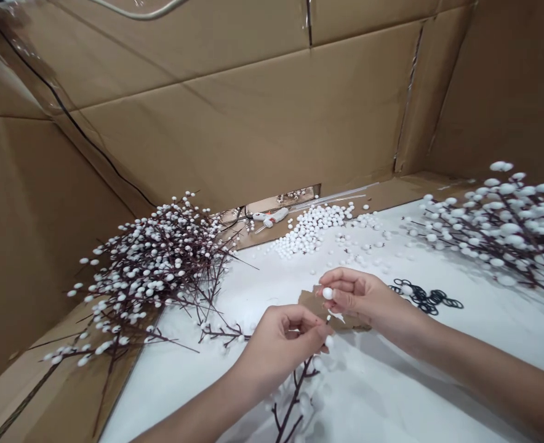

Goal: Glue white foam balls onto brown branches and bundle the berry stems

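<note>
My left hand is closed on a dark brown berry branch, pinching it near its upper end. White berries sit on some of its twigs, and other twigs look bare. Between the thumb and fingers of my right hand is a loose white berry, a little above the branch tip and apart from it. A torn piece of brown cardboard lies on the white table surface beneath my hands, with a small whitish patch on it.
Berry branches are heaped at the left, and another bunch lies at the right. Loose white berries spread across the back, beside a glue gun. Black rings lie right of my hands. Cardboard walls enclose the table.
</note>
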`<state>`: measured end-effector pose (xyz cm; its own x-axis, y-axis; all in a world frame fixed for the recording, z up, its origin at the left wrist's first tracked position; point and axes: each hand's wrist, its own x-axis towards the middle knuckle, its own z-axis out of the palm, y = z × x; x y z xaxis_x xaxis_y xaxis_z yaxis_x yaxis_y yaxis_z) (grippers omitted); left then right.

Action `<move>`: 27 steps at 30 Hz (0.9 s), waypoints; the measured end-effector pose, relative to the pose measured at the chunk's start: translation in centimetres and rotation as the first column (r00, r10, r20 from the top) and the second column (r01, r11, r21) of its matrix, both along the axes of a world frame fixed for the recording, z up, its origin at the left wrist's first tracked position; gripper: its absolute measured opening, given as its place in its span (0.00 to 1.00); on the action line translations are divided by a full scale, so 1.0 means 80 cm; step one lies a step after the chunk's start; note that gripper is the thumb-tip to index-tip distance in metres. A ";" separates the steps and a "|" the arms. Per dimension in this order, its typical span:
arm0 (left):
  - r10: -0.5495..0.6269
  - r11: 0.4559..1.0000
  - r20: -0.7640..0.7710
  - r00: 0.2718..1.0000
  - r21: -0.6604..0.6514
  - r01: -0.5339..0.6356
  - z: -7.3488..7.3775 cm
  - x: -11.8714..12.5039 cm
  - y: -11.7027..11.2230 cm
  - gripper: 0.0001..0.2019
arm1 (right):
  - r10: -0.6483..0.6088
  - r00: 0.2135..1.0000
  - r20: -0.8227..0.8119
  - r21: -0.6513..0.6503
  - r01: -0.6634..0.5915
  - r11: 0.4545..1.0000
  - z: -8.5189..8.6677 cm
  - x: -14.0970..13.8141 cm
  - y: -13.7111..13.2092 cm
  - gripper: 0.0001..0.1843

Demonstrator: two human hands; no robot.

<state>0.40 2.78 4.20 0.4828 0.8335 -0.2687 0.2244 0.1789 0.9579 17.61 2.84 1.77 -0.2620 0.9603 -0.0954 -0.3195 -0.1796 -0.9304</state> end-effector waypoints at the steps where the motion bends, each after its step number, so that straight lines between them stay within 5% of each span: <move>1: 0.003 1.000 0.013 1.000 -0.006 -0.003 0.000 0.001 -0.001 0.14 | 0.012 1.000 -0.029 -0.016 -0.012 1.000 0.000 0.000 -0.002 0.15; 7: -0.052 0.998 0.076 0.996 0.049 0.049 -0.002 -0.002 -0.004 0.15 | 0.084 0.987 -0.136 0.010 -0.083 0.996 -0.004 -0.004 -0.009 0.15; 27: -0.090 0.993 0.132 0.987 0.088 0.079 -0.003 -0.005 -0.004 0.12 | 0.067 0.991 -0.119 0.134 -0.051 0.990 -0.007 -0.010 -0.015 0.10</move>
<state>0.04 2.44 3.95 0.5797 0.8046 -0.1286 0.1025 0.0846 0.9911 16.84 1.62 1.25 -0.3207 0.9449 0.0659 -0.4251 -0.0815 -0.9015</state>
